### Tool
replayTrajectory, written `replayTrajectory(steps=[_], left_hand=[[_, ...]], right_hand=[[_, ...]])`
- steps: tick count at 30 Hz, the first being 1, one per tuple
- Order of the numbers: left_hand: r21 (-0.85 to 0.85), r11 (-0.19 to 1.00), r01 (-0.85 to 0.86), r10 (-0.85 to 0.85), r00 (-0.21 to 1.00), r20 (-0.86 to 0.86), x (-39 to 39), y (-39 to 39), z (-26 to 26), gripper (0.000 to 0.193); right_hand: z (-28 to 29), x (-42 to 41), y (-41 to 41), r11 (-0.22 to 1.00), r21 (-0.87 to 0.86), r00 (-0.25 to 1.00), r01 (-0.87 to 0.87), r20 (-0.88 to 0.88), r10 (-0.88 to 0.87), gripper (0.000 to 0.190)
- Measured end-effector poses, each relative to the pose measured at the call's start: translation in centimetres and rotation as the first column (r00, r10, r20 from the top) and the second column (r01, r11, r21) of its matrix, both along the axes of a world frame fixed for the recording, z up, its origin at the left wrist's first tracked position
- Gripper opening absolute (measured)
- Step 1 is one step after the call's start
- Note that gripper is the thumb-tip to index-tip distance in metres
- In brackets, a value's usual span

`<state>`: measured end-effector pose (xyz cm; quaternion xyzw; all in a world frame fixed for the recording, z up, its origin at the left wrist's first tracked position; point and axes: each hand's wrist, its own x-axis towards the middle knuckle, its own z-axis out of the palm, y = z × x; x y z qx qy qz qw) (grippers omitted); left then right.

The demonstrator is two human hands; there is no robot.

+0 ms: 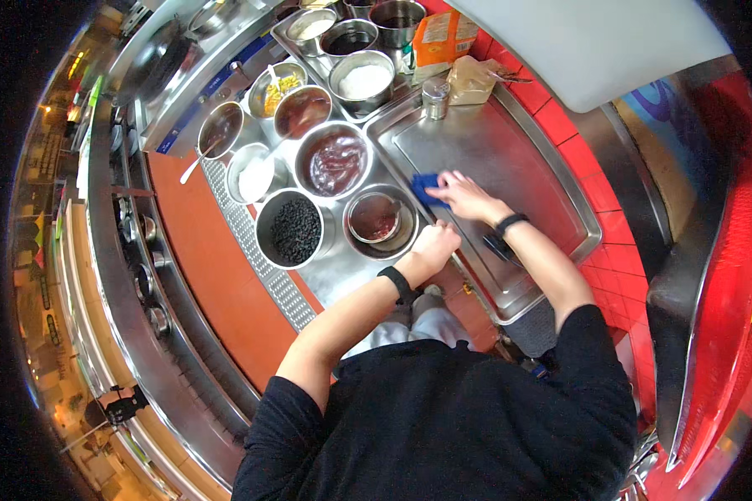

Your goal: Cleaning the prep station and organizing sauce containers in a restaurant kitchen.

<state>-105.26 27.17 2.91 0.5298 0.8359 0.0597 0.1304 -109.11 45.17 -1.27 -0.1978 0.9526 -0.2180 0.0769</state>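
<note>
My right hand (pixel 465 195) presses on a blue cloth (pixel 430 189) at the left side of a large stainless steel tray (pixel 501 144). Its fingers lie partly over the cloth. My left hand (pixel 436 245) is a closed fist at the tray's near left edge; whether it grips that edge or something else is hidden. Just left of it stands a steel pot (pixel 382 247) with a smaller container of dark red stuff inside. Beside that are a pot of black beads (pixel 296 230) and a pot of glossy brown-red sauce (pixel 333 160). A small dark object (pixel 498 247) lies under my right forearm.
A metal-topped shaker (pixel 435 98) and a tied plastic bag (pixel 471 80) stand at the tray's far end, near an orange package (pixel 442 39). Several more steel pots, one with white powder (pixel 365 78), crowd the far left. A spoon handle (pixel 189 171) sticks out leftward. Red tiles (pixel 601 188) border the right.
</note>
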Motion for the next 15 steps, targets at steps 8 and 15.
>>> replayTrajectory(steps=[8,15], left_hand=[[0.019,0.999,-0.028,0.028,0.999,0.031,0.0,-0.1,0.2,0.015],[-0.024,0.999,0.031,-0.031,1.000,0.005,-0.2,0.7,0.4,0.015]], right_hand=[[3.2,8.1,6.8,0.993,0.116,0.997,0.030,0.071,-0.039,0.053],[-2.7,-2.7,10.3,0.592,0.046,0.583,0.805,-0.254,-0.772,0.041]])
